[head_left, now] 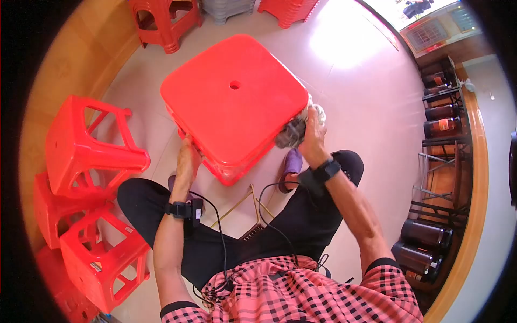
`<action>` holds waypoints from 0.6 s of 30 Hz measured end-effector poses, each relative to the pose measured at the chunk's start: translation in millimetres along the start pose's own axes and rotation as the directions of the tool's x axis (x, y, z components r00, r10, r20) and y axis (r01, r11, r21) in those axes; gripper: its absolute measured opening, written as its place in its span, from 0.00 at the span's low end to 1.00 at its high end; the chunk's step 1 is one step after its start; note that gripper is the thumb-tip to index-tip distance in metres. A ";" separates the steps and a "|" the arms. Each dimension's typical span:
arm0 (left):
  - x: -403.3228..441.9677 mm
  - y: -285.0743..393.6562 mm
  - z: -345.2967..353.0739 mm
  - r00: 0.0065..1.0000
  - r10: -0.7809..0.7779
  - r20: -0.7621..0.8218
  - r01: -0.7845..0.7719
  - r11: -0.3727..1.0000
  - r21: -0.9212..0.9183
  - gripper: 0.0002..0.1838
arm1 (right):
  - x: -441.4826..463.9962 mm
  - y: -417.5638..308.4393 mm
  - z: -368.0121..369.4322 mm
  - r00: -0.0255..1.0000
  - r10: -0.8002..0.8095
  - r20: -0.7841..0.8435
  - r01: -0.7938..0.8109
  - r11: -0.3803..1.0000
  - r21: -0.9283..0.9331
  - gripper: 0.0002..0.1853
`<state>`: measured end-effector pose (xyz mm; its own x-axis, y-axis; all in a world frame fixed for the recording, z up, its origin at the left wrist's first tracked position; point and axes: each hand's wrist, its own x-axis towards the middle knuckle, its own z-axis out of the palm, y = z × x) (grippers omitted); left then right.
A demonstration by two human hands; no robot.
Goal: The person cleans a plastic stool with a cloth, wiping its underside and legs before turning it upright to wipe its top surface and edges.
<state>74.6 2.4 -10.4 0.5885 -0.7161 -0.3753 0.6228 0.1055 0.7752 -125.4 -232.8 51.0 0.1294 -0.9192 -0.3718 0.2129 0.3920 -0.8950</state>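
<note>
A red plastic stool (234, 107) with a small round hole in its square seat is in front of my knees, its seat facing up toward me. At its near left edge, my left hand (188, 156) grips the side, with the fingertips partly hidden behind the rim. On the right, my right hand (312, 132) holds a crumpled grey and white cloth (291, 134) against the stool's right edge. Black bands with small devices are on both wrists.
Several red stools (97, 151) lie piled at the left. Stacked stools (167, 24) stand at the back beside a grey stack (227, 8). Dark jars (425, 234) line a rack on the right. Black cables hang between my arms and waist.
</note>
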 end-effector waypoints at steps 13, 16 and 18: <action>-0.1 5.9 -0.8 1.000 -0.008 0.009 0.007 1.000 0.029 0.24 | -160.0 126.3 -3.7 0.960 0.136 0.245 -0.094 0.979 -0.178 0.13; 5.5 -1.7 -15.5 0.999 -0.028 -0.039 0.031 0.997 0.077 0.24 | -138.5 141.2 -19.7 0.836 0.478 0.268 -0.420 0.873 -0.247 0.15; 0.2 -2.6 -23.9 0.999 -0.026 -0.037 0.031 0.989 0.146 0.24 | -140.5 115.1 -28.7 0.836 0.317 0.449 -0.069 0.871 -0.486 0.14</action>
<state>85.4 18.5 -24.6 0.5910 -0.6924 -0.4138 0.5586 -0.0188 0.8292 -146.8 -59.6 -6.8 0.6101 -0.6273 -0.4839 -0.2946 0.3874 -0.8736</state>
